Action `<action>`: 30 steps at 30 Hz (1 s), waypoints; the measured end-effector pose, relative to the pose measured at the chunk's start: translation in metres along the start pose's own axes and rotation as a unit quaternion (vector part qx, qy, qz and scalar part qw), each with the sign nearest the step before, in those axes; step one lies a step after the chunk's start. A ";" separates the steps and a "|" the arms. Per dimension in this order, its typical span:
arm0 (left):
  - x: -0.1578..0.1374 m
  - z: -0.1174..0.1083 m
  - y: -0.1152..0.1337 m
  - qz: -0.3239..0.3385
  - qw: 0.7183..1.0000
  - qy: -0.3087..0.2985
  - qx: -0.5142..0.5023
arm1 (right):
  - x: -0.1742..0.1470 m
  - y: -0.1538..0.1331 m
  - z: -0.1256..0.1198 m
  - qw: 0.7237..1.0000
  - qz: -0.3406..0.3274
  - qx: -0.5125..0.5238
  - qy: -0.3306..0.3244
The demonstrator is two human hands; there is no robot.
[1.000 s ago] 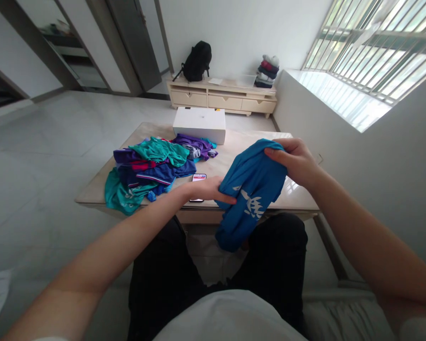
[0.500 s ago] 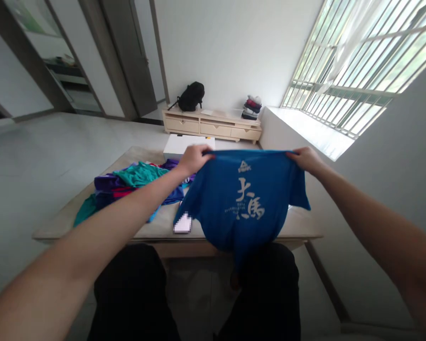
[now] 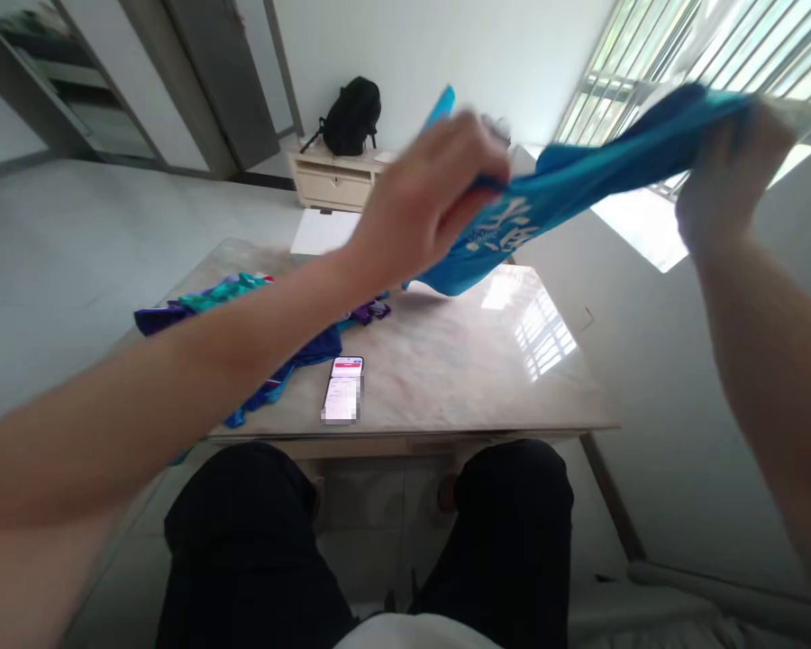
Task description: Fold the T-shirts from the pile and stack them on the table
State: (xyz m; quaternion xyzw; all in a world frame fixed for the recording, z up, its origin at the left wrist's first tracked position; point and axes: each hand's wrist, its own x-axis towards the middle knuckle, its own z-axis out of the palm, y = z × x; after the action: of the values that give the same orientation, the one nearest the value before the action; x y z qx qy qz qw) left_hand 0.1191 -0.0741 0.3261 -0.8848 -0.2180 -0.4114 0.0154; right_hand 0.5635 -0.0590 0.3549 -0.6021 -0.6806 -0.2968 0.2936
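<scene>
A blue T-shirt (image 3: 554, 203) with white lettering is stretched in the air above the table, its body swung up and away from me. My left hand (image 3: 439, 185) pinches one end of it, fingers closed on the cloth. Higher up at the right, my right hand (image 3: 736, 171) grips the other end; motion blurs it, but the cloth runs into its fingers. Below the shirt lies the pale marble-look table (image 3: 446, 379). A phone (image 3: 343, 388) with a lit screen rests near its front edge, touched by neither hand.
Heaped purple, teal and blue clothes (image 3: 297, 361) lie on the table's left side, partly behind my left arm. A white box (image 3: 321, 233) stands at the back. Beyond it, a black backpack (image 3: 352, 117) sits on a low cabinet (image 3: 331, 185). My knees are under the front edge.
Both hands have risen with the T-shirt, the right one farther up and to the right. The shirt has gone from hanging flat before me to streaming out, uncovering the phone and tabletop.
</scene>
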 end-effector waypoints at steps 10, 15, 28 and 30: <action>-0.314 0.187 0.055 -0.049 0.951 -0.287 -0.099 | -0.374 -0.062 0.089 0.941 0.108 0.052 -0.317; -0.357 0.197 0.045 -0.142 0.947 -0.287 -0.016 | -0.433 -0.065 0.097 0.911 0.141 0.078 -0.380; -0.342 0.166 0.025 -0.275 0.887 -0.345 0.136 | -0.399 -0.052 0.115 0.820 0.310 0.159 -0.454; -0.346 0.163 0.026 -0.290 0.882 -0.346 0.135 | -0.396 -0.050 0.120 0.814 0.364 0.123 -0.436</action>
State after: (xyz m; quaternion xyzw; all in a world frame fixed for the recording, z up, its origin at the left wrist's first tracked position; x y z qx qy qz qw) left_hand 0.0507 -0.1928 -0.0316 -0.8573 -0.5102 -0.0313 -0.0615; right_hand 0.5490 -0.2282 -0.0257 -0.8309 -0.4995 0.2113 0.1246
